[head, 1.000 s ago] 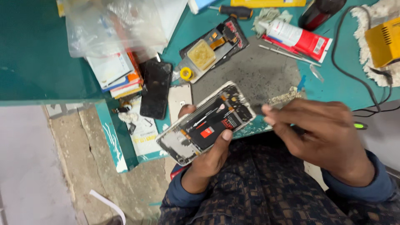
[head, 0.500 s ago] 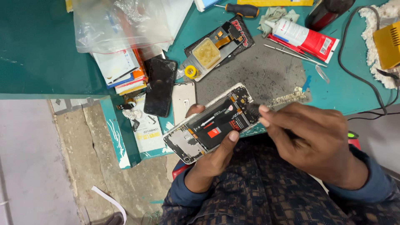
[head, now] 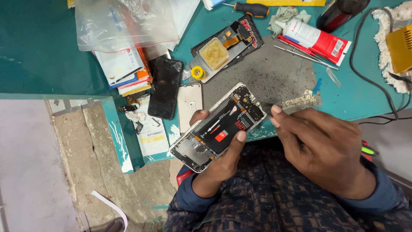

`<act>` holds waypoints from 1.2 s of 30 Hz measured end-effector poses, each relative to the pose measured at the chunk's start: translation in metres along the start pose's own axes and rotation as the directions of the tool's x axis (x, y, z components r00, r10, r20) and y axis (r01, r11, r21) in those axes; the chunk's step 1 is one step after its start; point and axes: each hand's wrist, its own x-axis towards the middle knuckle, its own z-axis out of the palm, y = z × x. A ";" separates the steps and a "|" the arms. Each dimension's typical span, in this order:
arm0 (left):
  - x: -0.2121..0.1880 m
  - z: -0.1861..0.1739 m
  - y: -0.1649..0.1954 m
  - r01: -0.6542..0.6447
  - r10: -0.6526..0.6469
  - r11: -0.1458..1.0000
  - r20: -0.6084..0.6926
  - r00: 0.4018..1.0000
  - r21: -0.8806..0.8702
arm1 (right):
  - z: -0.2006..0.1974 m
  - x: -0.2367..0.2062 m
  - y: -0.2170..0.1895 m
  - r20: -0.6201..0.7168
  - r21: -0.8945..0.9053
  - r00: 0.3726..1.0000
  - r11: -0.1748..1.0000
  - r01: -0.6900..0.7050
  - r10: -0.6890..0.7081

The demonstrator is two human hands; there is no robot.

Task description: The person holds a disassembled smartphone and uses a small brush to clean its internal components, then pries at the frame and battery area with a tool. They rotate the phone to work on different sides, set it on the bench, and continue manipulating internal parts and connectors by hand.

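Two hands are seen: the left hand (head: pixel 221 165) and the right hand (head: pixel 319 148). One opened phone (head: pixel 219 126) is counted in the grip, with one black phone (head: pixel 165 88), one white back cover (head: pixel 190 105) and one dismantled phone frame (head: pixel 225 47) on the table (head: pixel 38 51). One screwdriver (head: pixel 251 8), one red-and-white tube (head: pixel 315 38), one yellow tape roll (head: pixel 198 72) and one clear plastic bag (head: pixel 124 23) are counted

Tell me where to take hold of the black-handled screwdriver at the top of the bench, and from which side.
Grip the screwdriver by its thick black handle, coming down from above. It lies flat on the teal bench with the handle pointing right toward the crumpled cloth and the thin shaft pointing left. The handle's long sides look free, so pinching across them probably works best; the shaft is too slim for a sure hold.
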 end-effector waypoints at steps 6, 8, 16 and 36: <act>-0.003 0.003 -0.003 -0.017 0.017 1.000 0.005 1.000 -0.019 | 0.005 0.007 0.004 -0.040 0.056 0.999 0.998 0.001 0.001; -0.002 0.003 -0.006 0.016 -0.014 0.994 0.019 1.000 -0.104 | 0.006 0.009 0.005 -0.026 0.083 1.000 0.996 0.012 -0.010; -0.003 0.005 -0.009 -0.045 0.048 0.985 0.013 0.999 -0.167 | 0.006 0.011 0.010 -0.050 0.165 0.999 0.986 0.026 -0.018; -0.003 0.022 -0.033 0.179 -0.170 0.538 0.101 0.980 -0.824 | 0.032 0.025 0.108 -0.189 0.081 0.974 0.990 -0.115 0.128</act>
